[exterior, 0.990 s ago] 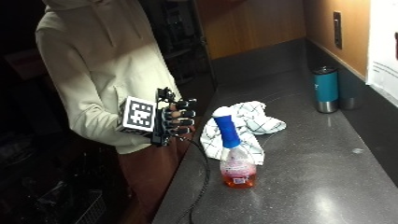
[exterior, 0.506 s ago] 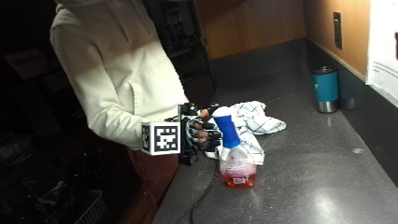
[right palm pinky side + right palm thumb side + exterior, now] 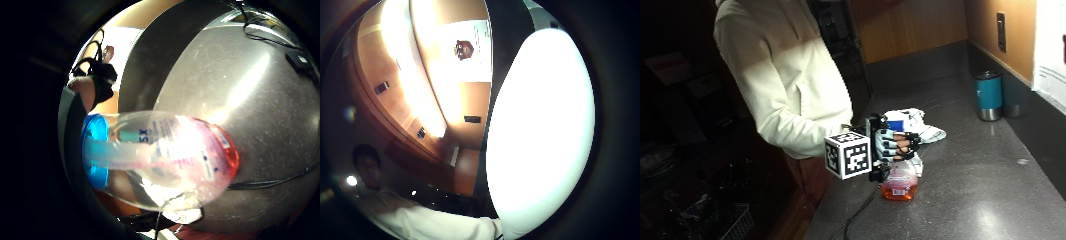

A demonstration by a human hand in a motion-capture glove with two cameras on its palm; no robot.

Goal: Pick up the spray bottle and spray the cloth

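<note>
The spray bottle [image 3: 898, 184] stands upright on the dark counter [image 3: 973, 200], clear with orange liquid in its base and a blue head [image 3: 893, 124]. My gloved right hand [image 3: 897, 145] wraps the bottle's neck just under the head, fingers curled round it. The bottle's base seems to rest on the counter. A white checked cloth [image 3: 927, 132] lies crumpled right behind the bottle. In the little finger side palm view the bottle [image 3: 165, 155] fills the middle, close to my palm. A bright white shape covers much of the thumb side palm view; I cannot tell what it is.
A teal tumbler [image 3: 989, 95] stands at the back by the wall. A black cable [image 3: 863, 210] trails off the counter's front edge below the bottle. The person in a cream top [image 3: 783, 80] stands at that edge. An outlet [image 3: 1000, 31] is on the wall.
My hand has moved from left of the bottle onto it, and its fingers have curled round the neck. The person has leaned closer to the counter. The bottle and cloth stay put.
</note>
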